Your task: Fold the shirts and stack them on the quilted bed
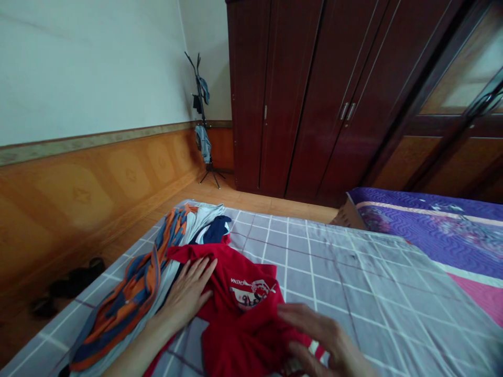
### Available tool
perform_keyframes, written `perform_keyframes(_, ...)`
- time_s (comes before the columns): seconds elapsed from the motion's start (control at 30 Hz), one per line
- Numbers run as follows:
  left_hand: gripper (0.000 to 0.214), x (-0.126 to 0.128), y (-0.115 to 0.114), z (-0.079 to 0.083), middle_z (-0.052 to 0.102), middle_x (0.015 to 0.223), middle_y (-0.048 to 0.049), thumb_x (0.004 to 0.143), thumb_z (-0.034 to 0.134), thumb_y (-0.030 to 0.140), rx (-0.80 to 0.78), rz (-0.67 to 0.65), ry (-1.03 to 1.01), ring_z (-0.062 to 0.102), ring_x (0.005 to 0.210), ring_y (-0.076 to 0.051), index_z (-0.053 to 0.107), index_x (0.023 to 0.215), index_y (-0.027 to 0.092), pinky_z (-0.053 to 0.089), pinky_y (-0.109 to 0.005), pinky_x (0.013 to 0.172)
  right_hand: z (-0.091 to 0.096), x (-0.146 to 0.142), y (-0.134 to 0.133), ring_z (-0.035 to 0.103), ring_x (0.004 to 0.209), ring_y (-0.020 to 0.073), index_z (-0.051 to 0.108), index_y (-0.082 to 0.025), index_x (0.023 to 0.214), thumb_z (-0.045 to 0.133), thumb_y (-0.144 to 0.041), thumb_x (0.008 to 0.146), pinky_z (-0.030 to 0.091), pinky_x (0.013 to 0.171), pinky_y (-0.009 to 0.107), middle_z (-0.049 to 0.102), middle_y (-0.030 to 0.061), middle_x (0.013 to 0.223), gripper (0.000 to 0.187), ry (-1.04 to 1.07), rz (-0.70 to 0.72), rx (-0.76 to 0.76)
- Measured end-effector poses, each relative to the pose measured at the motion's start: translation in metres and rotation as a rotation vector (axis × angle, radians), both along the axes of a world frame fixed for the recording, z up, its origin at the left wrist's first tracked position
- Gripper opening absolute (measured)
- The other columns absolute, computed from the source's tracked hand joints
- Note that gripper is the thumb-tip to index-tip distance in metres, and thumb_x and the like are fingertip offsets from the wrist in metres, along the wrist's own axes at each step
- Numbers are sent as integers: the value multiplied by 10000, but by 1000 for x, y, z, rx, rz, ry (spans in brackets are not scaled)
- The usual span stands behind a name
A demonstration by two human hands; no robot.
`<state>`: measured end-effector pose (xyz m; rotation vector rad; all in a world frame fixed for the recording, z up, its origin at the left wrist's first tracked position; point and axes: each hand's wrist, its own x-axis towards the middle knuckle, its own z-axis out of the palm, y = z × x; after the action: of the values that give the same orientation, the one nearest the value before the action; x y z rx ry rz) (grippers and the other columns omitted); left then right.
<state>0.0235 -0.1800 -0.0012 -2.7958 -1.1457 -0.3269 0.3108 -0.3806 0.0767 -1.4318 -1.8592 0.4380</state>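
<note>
A red T-shirt [236, 267] with a white "CHINA" print and a cartoon picture lies rumpled on the bed. My left hand [188, 288] rests flat on its left part, fingers stretched out. Over the shirt's lower right side is my right hand [318, 335], slightly blurred, with thumb and fingers apart; whether it touches the cloth is hard to see. Left of the shirt lie an orange and blue striped garment [137, 283], a pale garment [204, 213] and a dark navy garment [218, 229], partly overlapping.
A grey checked sheet [334, 262] covers the bed. To the right is a purple quilted cover [416, 214]. Beyond the bed stand a dark red wardrobe [298, 99] and a coat rack [202, 110] with hanging items. Dark shoes [76, 277] sit on the floor at left.
</note>
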Motion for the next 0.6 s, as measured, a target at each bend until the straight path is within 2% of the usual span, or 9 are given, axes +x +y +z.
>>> perform_keyframes(0.07,628,-8,23,-4,383,1456,-82,808,474,155,100,-13,1,368,1325,-247,345,1417,236,243,-491,1103,-14,16,12,576,1115,247,536,-291,1277,535,-266,857,524,885,390,571,90,1272,420,-101,-82,7)
perform_keyframes(0.17,607,-17,53,-4,331,1482,-93,803,438,110,197,33,-12,328,1346,-262,382,1399,209,191,-522,1111,-44,34,25,533,1166,266,539,-244,1281,542,-232,820,480,940,424,545,113,1299,461,-170,-115,-96)
perform_keyframes(0.23,605,-17,63,-5,327,1483,-104,795,444,110,210,73,-37,320,1349,-270,393,1393,192,193,-528,1110,-62,36,28,494,1203,287,541,-193,1279,553,-256,804,439,978,458,526,143,1312,480,-172,-124,-166)
perform_keyframes(0.3,578,-12,62,-6,361,1464,-111,797,450,122,203,98,-92,323,1346,-279,424,1371,187,199,-542,1104,-75,34,28,424,1260,310,533,-166,1288,578,-323,796,384,1020,493,485,160,1350,519,-178,-97,-226)
perform_keyframes(0.37,511,-4,46,-7,428,1420,-116,826,452,165,172,105,-187,336,1337,-286,463,1337,192,218,-557,1094,-80,30,27,323,1323,332,500,-173,1322,630,-416,758,304,1064,529,414,156,1411,627,-188,-19,-280)
perform_keyframes(0.47,484,7,0,-7,501,1354,-112,873,472,300,-19,21,-338,402,1295,-272,440,1346,205,328,-498,1065,-78,29,24,207,1368,356,419,-190,1384,694,-521,674,181,1099,576,303,149,1480,830,-190,106,-341)
perform_keyframes(0.53,645,10,-35,-9,448,1406,-100,831,554,376,-259,-107,-319,435,1274,-266,326,1420,244,427,-414,1010,-74,28,23,190,1372,358,408,-192,1388,707,-529,651,143,1104,583,288,145,1487,864,-177,139,-354)
perform_keyframes(0.57,803,11,-51,-11,425,1424,-107,756,637,419,-354,-193,-286,442,1267,-293,268,1449,249,443,-408,997,-73,28,24,196,1371,354,417,-195,1381,713,-514,645,142,1106,578,298,141,1484,855,-168,134,-354)
perform_keyframes(0.6,859,12,-64,-15,432,1421,-100,724,666,416,-415,-250,-231,455,1256,-305,246,1458,270,442,-416,1000,-71,27,24,213,1366,349,434,-201,1368,720,-486,644,150,1106,570,319,134,1475,829,-158,120,-348)
